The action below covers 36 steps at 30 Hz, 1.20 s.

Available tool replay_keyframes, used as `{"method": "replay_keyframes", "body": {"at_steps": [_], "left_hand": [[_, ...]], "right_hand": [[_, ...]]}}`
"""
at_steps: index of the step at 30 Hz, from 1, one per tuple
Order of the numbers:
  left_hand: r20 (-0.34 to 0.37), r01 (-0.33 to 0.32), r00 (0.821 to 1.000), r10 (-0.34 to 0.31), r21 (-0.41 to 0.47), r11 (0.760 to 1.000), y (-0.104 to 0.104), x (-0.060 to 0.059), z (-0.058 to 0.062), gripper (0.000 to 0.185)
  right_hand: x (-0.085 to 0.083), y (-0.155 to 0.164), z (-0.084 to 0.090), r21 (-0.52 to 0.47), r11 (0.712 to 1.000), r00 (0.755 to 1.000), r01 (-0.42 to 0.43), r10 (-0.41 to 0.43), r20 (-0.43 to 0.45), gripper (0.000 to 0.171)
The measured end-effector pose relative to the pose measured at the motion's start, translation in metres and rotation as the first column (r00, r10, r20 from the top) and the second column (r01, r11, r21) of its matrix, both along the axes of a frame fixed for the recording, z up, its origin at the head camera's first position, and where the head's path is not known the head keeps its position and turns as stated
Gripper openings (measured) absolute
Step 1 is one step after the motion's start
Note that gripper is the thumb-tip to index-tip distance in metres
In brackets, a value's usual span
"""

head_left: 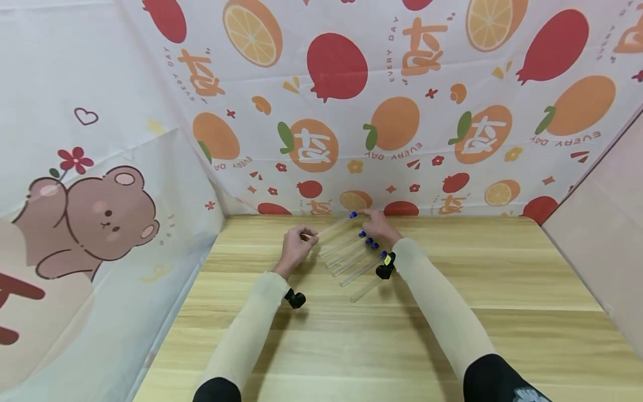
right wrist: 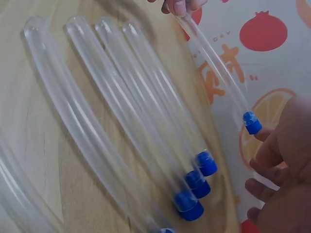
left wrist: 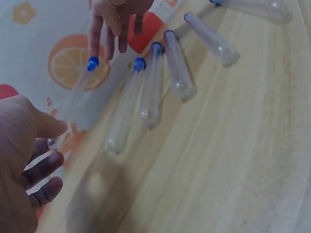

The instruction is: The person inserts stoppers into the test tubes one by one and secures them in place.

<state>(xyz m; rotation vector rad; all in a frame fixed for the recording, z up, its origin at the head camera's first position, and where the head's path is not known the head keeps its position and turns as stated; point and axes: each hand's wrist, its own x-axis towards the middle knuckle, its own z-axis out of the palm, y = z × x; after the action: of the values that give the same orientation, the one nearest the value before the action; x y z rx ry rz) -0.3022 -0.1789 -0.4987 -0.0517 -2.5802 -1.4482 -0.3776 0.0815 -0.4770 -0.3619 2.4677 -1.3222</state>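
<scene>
My left hand (head_left: 295, 248) pinches the rounded end of a clear test tube (right wrist: 218, 68) between thumb and fingers. The tube is raised above the tabletop and slants toward my right hand (head_left: 379, 228). At its far end sits a blue cap (right wrist: 252, 123), with my right index fingertip right against it. The other right fingers are loosely bent and hold nothing. Several more blue-capped test tubes (left wrist: 126, 109) lie side by side on the table, below and between the hands, caps toward the right. In the head view the nearest tube (head_left: 365, 290) is partly hidden by the right wrist.
The light wood table (head_left: 321, 346) ends at a fruit-print cloth (head_left: 336, 67) hanging behind it. A bear-print cloth (head_left: 110, 218) hangs along the left side, and a pale panel (head_left: 603, 223) on the right. Each wrist carries a small black camera (head_left: 296, 300).
</scene>
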Motion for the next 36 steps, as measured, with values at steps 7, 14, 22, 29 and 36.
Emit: {"method": "replay_keyframes", "body": {"at_steps": [7,14,22,29,36], "left_hand": [[0.044,-0.009,0.999,0.011,-0.042,0.999,0.004,-0.004,-0.007,0.008],[0.044,0.001,0.999,0.002,-0.058,0.998,0.008,-0.009,-0.01,0.005],[0.061,-0.028,0.998,0.033,-0.085,0.996,0.012,-0.009,-0.017,0.004],[0.062,-0.016,0.998,0.02,-0.062,0.998,0.01,-0.011,-0.019,0.013],[0.097,0.0,0.995,0.004,-0.043,0.999,0.006,-0.012,-0.019,0.016]], "right_hand": [[0.006,0.004,-0.008,0.048,0.998,0.992,0.03,-0.036,0.121,0.063],[0.003,0.003,-0.012,0.138,0.988,0.989,0.074,-0.091,0.121,0.066],[0.002,0.006,-0.016,0.279,0.96,0.998,0.018,-0.035,0.055,0.067],[-0.001,0.006,-0.013,0.286,0.958,0.998,-0.003,-0.014,0.057,0.063],[0.003,0.009,-0.006,0.203,0.978,0.996,-0.048,0.031,0.085,0.064]]}}
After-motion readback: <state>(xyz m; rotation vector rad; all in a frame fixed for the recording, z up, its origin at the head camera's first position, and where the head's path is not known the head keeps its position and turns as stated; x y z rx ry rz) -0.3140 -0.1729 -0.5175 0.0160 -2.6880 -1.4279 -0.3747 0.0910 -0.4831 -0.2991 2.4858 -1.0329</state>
